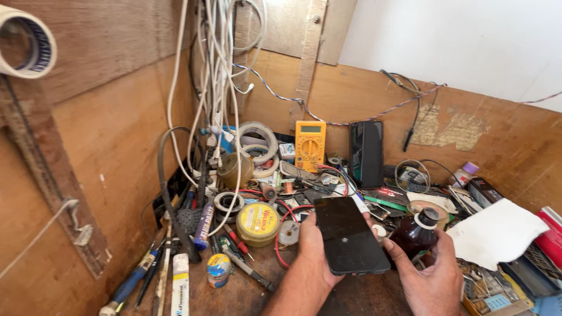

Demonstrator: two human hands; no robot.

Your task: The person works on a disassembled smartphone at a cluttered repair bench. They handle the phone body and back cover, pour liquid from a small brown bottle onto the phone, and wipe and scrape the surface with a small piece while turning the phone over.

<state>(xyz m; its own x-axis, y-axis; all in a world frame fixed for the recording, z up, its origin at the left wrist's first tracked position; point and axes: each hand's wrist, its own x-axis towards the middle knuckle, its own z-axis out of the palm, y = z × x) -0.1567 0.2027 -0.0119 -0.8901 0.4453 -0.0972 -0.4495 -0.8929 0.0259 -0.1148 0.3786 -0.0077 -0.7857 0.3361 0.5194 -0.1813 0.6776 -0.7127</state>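
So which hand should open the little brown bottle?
Probably the left, once it lets go of the black phone. The right hand already grips the brown bottle around its body, leaving the cap on top uncovered, while the left hand sits close beside it.

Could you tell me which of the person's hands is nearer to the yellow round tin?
Left. The left hand, holding the phone, is just right of the yellow tin; the right hand, holding the brown bottle, is farther right.

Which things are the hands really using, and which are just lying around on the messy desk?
In use:
- black phone, held in the left hand
- brown bottle, held by the right hand

Just lying about:
- yellow multimeter
- second dark phone leaning on the wall
- yellow round tin
- tape rolls
- white cloth
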